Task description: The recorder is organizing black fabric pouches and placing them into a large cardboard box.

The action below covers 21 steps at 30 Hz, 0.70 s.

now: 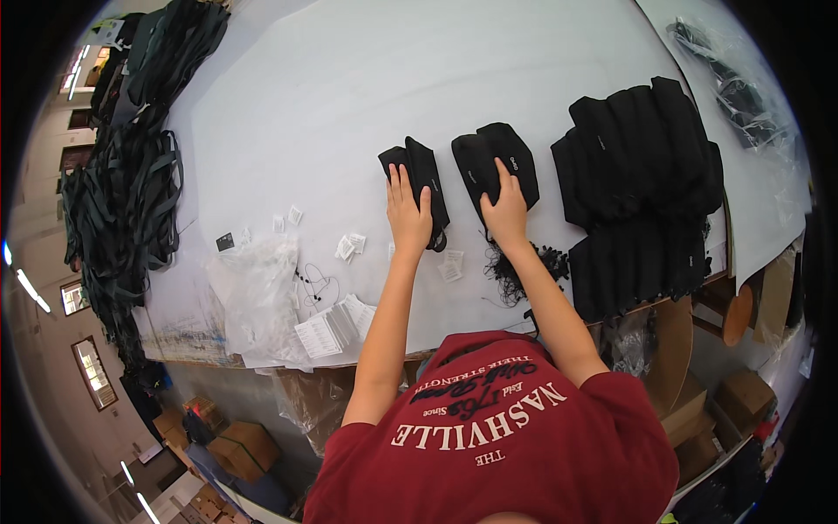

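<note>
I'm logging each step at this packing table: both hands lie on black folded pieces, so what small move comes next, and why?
Probably slide the right piece under the right hand toward the black stack: both hands lie flat, and the left hand only partly covers the left piece.

We reach both bare arms forward from the lower edge, elbows bent slightly and forearms angling toward each other as they rise. Our left hand (408,214) lies flat, palm down, fingers straight and close together, pointing away from us. Our right hand (506,208) also presses palm down, fingers extended, just beside the left.
</note>
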Each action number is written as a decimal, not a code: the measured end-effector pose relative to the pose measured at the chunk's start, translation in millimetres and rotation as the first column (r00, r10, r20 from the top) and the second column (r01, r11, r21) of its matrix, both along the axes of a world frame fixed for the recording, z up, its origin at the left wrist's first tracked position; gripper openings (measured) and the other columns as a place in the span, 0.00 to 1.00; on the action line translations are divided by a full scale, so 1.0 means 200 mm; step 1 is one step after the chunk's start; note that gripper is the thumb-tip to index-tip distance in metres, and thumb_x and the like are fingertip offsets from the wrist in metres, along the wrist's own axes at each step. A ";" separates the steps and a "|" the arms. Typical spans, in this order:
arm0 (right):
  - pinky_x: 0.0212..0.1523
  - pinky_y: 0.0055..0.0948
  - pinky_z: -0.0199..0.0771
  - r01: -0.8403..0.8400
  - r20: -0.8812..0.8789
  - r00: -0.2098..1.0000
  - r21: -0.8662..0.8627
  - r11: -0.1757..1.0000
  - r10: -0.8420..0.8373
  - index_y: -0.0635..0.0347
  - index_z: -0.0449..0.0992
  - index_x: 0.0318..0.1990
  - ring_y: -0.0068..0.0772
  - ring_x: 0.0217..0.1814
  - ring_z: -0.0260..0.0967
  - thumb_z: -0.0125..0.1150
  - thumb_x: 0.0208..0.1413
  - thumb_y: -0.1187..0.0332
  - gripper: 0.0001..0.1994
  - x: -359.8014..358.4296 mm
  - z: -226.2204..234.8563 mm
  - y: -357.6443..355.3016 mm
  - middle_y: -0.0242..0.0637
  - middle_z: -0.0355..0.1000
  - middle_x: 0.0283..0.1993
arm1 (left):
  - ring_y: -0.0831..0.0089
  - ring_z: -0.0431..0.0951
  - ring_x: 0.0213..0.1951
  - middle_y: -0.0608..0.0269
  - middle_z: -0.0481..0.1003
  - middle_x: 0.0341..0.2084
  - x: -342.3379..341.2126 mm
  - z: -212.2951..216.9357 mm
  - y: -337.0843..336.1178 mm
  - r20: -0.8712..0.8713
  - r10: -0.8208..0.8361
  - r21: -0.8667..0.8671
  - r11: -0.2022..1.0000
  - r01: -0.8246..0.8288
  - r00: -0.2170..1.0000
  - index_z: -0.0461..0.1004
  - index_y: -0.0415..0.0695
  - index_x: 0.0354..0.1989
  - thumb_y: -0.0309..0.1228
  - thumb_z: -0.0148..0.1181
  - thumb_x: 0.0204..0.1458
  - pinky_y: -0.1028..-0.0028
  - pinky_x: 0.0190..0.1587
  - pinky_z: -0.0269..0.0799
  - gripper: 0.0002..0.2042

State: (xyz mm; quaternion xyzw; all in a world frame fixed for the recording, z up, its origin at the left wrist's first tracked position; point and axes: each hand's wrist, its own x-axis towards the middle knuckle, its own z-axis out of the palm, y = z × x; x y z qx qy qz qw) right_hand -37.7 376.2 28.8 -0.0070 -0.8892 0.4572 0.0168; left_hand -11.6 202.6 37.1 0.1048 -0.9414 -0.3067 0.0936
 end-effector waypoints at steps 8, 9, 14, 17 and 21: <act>0.46 0.40 0.68 -0.101 0.035 0.994 -0.054 0.993 0.103 0.57 0.53 0.64 0.53 0.47 0.64 0.59 0.46 0.66 0.35 0.03 0.02 -0.31 0.50 0.61 0.47 | 0.51 0.68 0.46 0.51 0.62 0.46 -0.15 0.15 0.06 0.056 0.136 -0.051 0.990 -0.134 0.989 0.62 0.37 0.47 0.30 0.58 0.45 0.60 0.47 0.66 0.21; 0.47 0.39 0.67 -0.134 0.023 0.990 -0.054 0.989 0.136 0.57 0.52 0.64 0.53 0.49 0.63 0.59 0.46 0.64 0.36 0.03 0.03 -0.32 0.51 0.61 0.48 | 0.52 0.70 0.41 0.52 0.64 0.43 -0.17 0.14 0.05 -0.036 0.134 -0.113 0.984 -0.137 0.990 0.64 0.37 0.43 0.30 0.54 0.49 0.60 0.40 0.68 0.14; 0.50 0.37 0.65 -0.171 -0.005 0.985 -0.142 0.975 0.172 0.56 0.56 0.63 0.51 0.50 0.63 0.53 0.53 0.61 0.30 0.05 -0.01 -0.27 0.49 0.61 0.52 | 0.52 0.69 0.42 0.53 0.66 0.43 -0.18 0.13 0.00 0.060 0.162 0.129 0.977 -0.169 0.985 0.67 0.39 0.42 0.33 0.43 0.58 0.60 0.43 0.67 0.11; 0.50 0.37 0.65 -0.177 0.053 0.978 -0.307 0.935 0.203 0.53 0.60 0.61 0.51 0.50 0.63 0.49 0.56 0.64 0.24 0.04 0.00 -0.23 0.44 0.63 0.51 | 0.50 0.60 0.54 0.51 0.59 0.57 -0.11 0.09 0.01 -0.063 0.064 0.109 0.992 -0.057 0.996 0.64 0.42 0.54 0.37 0.48 0.56 0.58 0.55 0.58 0.19; 0.50 0.38 0.64 -0.193 0.045 0.973 -0.393 0.899 0.228 0.49 0.62 0.61 0.50 0.50 0.63 0.50 0.55 0.67 0.23 0.02 -0.01 -0.18 0.42 0.65 0.50 | 0.40 0.51 0.59 0.49 0.48 0.64 -0.06 0.03 0.09 -0.071 -0.020 -0.084 0.996 0.014 0.997 0.58 0.53 0.62 0.43 0.55 0.51 0.51 0.60 0.50 0.29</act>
